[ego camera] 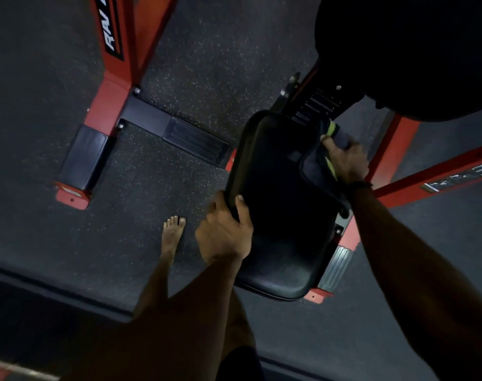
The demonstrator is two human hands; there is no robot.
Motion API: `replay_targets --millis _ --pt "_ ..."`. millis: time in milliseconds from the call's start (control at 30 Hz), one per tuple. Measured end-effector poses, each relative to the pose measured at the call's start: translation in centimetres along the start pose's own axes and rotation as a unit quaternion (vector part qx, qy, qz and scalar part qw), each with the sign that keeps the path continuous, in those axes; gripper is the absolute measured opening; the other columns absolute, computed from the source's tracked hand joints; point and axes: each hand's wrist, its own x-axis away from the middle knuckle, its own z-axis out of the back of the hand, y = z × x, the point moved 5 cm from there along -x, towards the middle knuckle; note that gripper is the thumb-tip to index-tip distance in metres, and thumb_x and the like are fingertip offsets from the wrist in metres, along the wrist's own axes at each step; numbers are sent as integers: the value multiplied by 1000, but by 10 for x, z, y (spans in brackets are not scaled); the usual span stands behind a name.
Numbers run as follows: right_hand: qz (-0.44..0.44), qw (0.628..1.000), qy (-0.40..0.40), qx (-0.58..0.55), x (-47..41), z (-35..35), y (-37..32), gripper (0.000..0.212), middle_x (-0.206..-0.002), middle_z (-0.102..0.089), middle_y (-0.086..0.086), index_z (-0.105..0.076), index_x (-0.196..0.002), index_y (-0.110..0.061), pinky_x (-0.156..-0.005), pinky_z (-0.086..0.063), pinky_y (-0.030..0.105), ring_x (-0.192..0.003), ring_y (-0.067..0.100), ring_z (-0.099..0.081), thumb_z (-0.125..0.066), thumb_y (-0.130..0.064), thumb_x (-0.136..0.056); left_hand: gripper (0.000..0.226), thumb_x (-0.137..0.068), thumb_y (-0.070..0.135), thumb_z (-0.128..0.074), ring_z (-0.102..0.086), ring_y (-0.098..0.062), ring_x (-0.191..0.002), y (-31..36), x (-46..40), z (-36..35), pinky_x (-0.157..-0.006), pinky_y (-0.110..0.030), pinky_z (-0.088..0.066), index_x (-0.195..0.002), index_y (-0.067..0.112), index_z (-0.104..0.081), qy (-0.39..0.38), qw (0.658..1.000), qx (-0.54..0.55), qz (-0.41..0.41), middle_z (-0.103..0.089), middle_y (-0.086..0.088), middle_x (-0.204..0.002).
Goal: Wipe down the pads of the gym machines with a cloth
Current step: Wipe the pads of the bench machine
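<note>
both forearms reach down from the camera. left hand (224,232) grips the seat pad (275,204) by its near-left edge, thumb on top. right hand (344,158) presses a dark cloth (315,166) on the pad's far right side. loose cloth could snag the adjuster bracket (314,105) just beyond.

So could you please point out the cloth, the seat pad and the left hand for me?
cloth (312,167), head view, dark fold beside the hand.
seat pad (275,215), head view, bare middle.
left hand (223,235), head view, back of hand.
</note>
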Motion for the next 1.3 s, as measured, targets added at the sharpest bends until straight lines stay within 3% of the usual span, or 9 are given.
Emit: replay_targets --millis 67,133,267,433,767,900,1133,1200,1300 --pt "44 998 -12 31 -12 -11 -25 104 -110 -69 17 -68 -109 -10 -90 -51 45 -108 38 -63 -47 -100 -61 46 -104 50 -29 -69 -29 -90 -3 -3 -6 -70 -32 -30 -131 20 -51 12 999 46 13 -70 -7 -107" --pt "102 992 -19 67 -4 -23 -57 81 -102 -69 15 -68 -100 -11 -84 -50 43 -105 38 -64 -55 -87 -72 46 -103 49 -31 -69 -31 -87 -5 -4 -11 -68 -33 -32 -129 18 -53 14 997 72 16 -70 -9 -105" --pt "213 966 -62 136 15 -57 -119 65 -116 -69 17 -69 -111 -14 -76 -39 36 -110 39 -61 -61 -72 -84 46 -103 49 -33 -68 -33 -89 -6 -4 -11 -68 -33 -33 -129 17 -53 18 996 90 16 -69 -11 -107" --pt "307 917 -116 226 29 -93 -167 68 -115 -70 12 -72 -107 -18 -74 -40 33 -106 34 -63 -59 -78 -79 46 -103 49 -32 -68 -32 -91 -7 -5 -13 -69 -33 -35 -128 16 -52 21 996 90 13 -66 -12 -111" --pt "287 897 -91 323 40 -114 -186 56 -125 -64 8 -64 -121 -16 -85 -40 36 -114 32 -59 -64 -56 -82 56 -102 47 -37 -66 -31 -102 -7 -6 -14 -66 -34 -40 -147 13 -35 67 989 129 -17 -44 -10 -144" --pt "260 912 -46 313 74 -117 -162 56 -141 -50 15 -62 -127 -13 -107 -27 68 -133 40 -40 -60 -49 -84 55 -105 45 -34 -64 -32 -106 -10 -6 -13 -70 -34 -37 -150 12 -34 82 987 138 -8 -43 -10 -146" --pt "310 909 -5 279 129 -111 -132 46 -153 -37 9 -69 -117 -20 -108 -17 77 -144 41 -22 -57 -50 -84 52 -105 45 -27 -63 -35 -100 -10 -2 -12 -67 -37 -38 -145 12 -37 129 976 175 -13 -42 -12 -142" --pt "276 914 -34 295 93 -118 -150 55 -148 -44 13 -66 -121 -16 -107 -15 78 -142 42 -27 -53 -57 -86 57 -104 47 -24 -64 -35 -102 -10 -3 -10 -71 -41 -45 -148 12 -34 128 976 177 -21 -39 -12 -145" --pt "243 911 -74 324 51 -124 -175 63 -131 -59 16 -63 -120 -13 -106 -34 67 -123 39 -50 -54 -62 -82 63 -103 52 -24 -63 -36 -106 -9 -4 -11 -79 -46 -51 -151 11 -30 113 973 202 -17 -35 -13 -151"
